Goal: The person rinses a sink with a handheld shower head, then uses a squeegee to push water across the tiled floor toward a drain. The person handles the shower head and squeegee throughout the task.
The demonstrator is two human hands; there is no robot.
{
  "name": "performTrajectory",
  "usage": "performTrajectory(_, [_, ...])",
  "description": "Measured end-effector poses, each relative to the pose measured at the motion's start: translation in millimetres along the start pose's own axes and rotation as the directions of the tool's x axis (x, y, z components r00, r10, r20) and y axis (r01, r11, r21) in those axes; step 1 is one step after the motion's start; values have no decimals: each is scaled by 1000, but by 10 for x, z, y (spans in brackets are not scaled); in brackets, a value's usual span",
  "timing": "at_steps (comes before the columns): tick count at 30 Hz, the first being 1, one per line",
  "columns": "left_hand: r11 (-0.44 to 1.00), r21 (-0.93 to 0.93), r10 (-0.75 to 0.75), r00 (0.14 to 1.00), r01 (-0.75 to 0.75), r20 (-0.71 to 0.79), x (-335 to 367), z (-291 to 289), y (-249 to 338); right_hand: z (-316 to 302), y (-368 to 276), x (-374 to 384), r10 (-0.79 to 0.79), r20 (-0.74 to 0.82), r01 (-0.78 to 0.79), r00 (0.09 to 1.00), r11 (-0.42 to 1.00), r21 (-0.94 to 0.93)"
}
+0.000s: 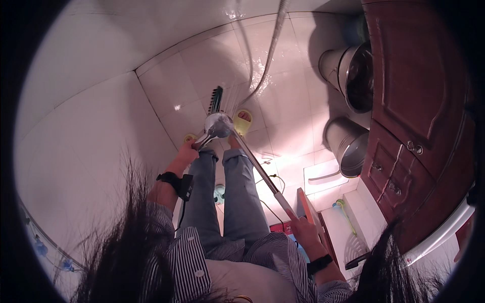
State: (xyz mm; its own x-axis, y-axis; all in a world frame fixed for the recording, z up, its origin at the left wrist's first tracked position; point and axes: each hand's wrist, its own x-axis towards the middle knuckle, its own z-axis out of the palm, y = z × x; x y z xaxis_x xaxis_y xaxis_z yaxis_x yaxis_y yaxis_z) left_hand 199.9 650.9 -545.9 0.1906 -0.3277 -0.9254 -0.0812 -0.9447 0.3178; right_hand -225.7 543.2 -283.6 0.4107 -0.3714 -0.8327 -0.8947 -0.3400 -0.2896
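Observation:
My left hand (190,150) is closed round the handle of a silver shower head (219,126), held out in front of my legs. Thin streams of water fall from it toward the tiled floor. In my right hand (303,230) is the grey end of a long-handled floor brush (257,166). Its pole slants up and left, passing behind the shower head. Beyond that, the dark bristled brush head (215,100) shows at the floor; part of it is hidden by the shower head. A metal hose (273,48) hangs in from the top.
Two metal buckets (331,68) (336,136) lean by a dark red cabinet (414,81) at the right. White wall (96,131) rises on the left. My feet wear yellow slippers (243,120). A thin cable (273,212) runs near my right leg.

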Motion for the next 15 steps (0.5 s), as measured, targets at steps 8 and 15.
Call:
performTrajectory(8, [998,62,32,994,-26,-103,-74,7,241,59,242,-501,140,0,-138,990,974,180])
performTrajectory(15, [933,294,278,935,-208,-221,334,-85,630,265,335,1246,252,-121,-226,960,955,190])
